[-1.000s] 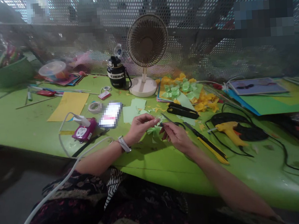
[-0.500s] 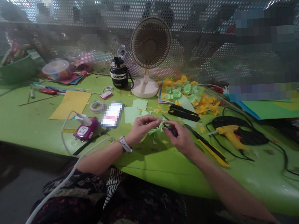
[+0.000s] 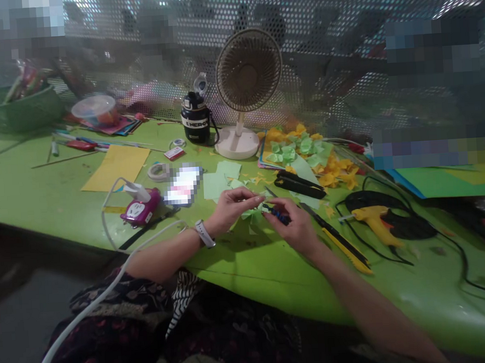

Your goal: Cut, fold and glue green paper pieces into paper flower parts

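My left hand (image 3: 231, 207) pinches a small piece of light green paper (image 3: 253, 214) just above the green table (image 3: 41, 194). A white watch is on that wrist. My right hand (image 3: 293, 225) is closed on a small dark blue tool (image 3: 278, 214) whose tip meets the paper. Both hands sit close together near the table's front edge.
A yellow glue gun (image 3: 375, 221) with black cord lies to the right, a yellow utility knife (image 3: 345, 245) beside my right wrist. A black stapler (image 3: 299, 182), paper flowers (image 3: 306, 153), a desk fan (image 3: 243, 91), a black bottle (image 3: 195, 118), a phone (image 3: 182, 185), tape (image 3: 158, 171) and a pink socket (image 3: 139, 208) lie around.
My right hand has curled tighter around the tool and drawn closer to my left hand; the long thin tip seen a second ago is now hidden.
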`<state>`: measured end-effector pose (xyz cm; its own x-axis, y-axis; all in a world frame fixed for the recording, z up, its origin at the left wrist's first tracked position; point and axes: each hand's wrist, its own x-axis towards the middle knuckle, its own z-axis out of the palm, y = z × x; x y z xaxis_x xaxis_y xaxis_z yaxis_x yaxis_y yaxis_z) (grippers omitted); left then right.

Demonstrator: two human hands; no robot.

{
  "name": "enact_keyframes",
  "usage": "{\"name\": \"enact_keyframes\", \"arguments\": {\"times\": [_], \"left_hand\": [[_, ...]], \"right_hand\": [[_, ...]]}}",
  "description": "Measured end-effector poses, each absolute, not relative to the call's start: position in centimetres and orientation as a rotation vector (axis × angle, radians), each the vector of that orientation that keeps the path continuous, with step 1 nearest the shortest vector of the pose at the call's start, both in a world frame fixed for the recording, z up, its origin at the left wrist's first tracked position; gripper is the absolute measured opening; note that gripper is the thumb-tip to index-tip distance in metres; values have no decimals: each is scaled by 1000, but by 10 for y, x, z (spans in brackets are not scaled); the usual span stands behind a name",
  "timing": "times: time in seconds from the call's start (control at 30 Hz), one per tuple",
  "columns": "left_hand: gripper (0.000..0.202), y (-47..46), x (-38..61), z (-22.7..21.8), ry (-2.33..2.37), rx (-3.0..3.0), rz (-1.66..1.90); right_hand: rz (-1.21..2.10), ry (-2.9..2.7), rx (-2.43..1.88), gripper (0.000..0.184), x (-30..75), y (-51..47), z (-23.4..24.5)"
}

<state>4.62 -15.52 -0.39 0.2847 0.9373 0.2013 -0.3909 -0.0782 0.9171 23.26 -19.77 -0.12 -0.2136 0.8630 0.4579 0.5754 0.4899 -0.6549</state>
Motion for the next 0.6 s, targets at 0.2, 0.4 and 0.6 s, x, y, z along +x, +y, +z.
{"name": "enact_keyframes", "arguments": {"times": [0.2, 0.4, 0.6], "left_hand": [[25, -156, 47, -4, 649, 1148, 1264], [26, -153, 44, -1, 684, 1111, 1269], [31, -139, 38, 5, 716, 954, 1360]], "right_hand": [[418, -1980, -1170, 20, 231, -198, -5], [532, -2000, -1234, 21, 232, -198, -4], [656, -1975, -1262, 20, 236, -195, -2]]}}
